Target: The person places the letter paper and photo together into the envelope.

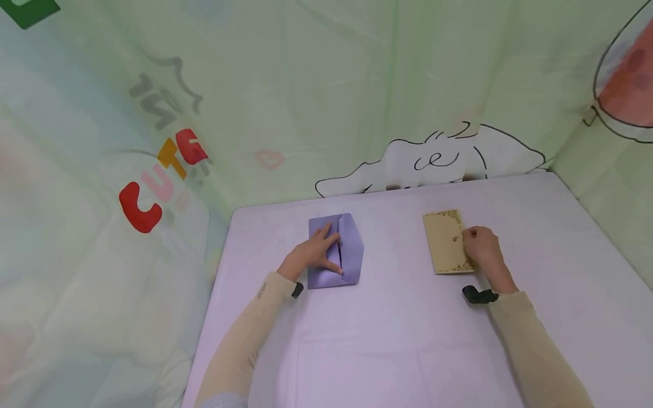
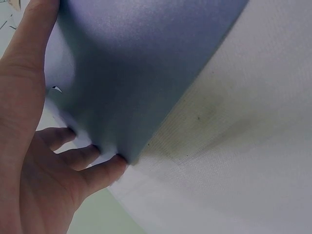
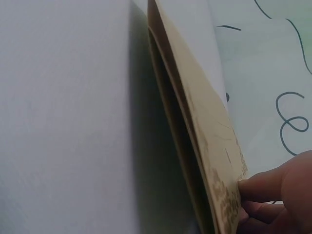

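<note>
on the left of the wall covering (image 1: 285,107) we read the colored letters "cute" (image 1: 173,161), running upward at a slant; the grey lettering (image 1: 155,107) above them we cannot make out. near the cuff of the left sleeve (image 1: 250,328) sits small dark print (image 1: 262,290), too tiny for us to read. on the tan card (image 1: 444,243) we see brown speckled ornament at the corners and one small brown mark.

we have a table (image 1: 377,340) under a pale lilac cloth with faint creases. pale green hangings rise behind it, with a white shape (image 1: 439,158) drawn in black line along the far edge and a red shape (image 1: 632,85) high on the right.

the purple envelope (image 1: 352,249) lies toward the far edge, left of the middle; our left hand (image 1: 312,252) rests across it, fingers spread apart and touching it beside a narrow dark gap. our right hand (image 1: 480,248) has its fingers clamped on the card's right edge. in the right wrist view, the card's layers part slightly. a wide stretch of cloth separates envelope from card, and more reaches toward us.
</note>
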Tool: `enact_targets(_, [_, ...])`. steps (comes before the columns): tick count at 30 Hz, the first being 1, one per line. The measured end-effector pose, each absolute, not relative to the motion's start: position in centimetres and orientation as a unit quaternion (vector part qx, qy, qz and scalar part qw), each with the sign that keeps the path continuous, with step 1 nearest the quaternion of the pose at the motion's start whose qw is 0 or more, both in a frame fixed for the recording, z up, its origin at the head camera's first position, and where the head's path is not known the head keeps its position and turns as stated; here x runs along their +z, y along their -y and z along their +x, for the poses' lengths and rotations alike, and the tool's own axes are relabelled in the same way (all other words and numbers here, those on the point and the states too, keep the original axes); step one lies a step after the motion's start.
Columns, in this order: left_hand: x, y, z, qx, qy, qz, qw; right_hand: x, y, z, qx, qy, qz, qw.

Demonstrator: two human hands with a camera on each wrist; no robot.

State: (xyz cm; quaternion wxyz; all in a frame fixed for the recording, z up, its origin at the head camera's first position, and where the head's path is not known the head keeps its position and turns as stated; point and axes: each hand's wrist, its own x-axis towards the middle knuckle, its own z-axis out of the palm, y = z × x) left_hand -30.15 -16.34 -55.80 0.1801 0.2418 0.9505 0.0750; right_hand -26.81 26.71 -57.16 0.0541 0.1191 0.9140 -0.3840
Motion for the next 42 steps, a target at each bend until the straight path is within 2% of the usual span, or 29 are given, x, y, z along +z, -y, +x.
enact_targets(28, [-55.6,16.1,-30.0,0.079,-0.951,0.236,0.181,-57.3,-24.3,-27.0,-0.399,-0.909,0.114,0.042])
enact_targets(42, [-56.2,16.2,-30.3,0.076,-0.953,0.239,0.173,-56.5,-21.7,-27.3,-0.426,-0.897,0.108,0.044])
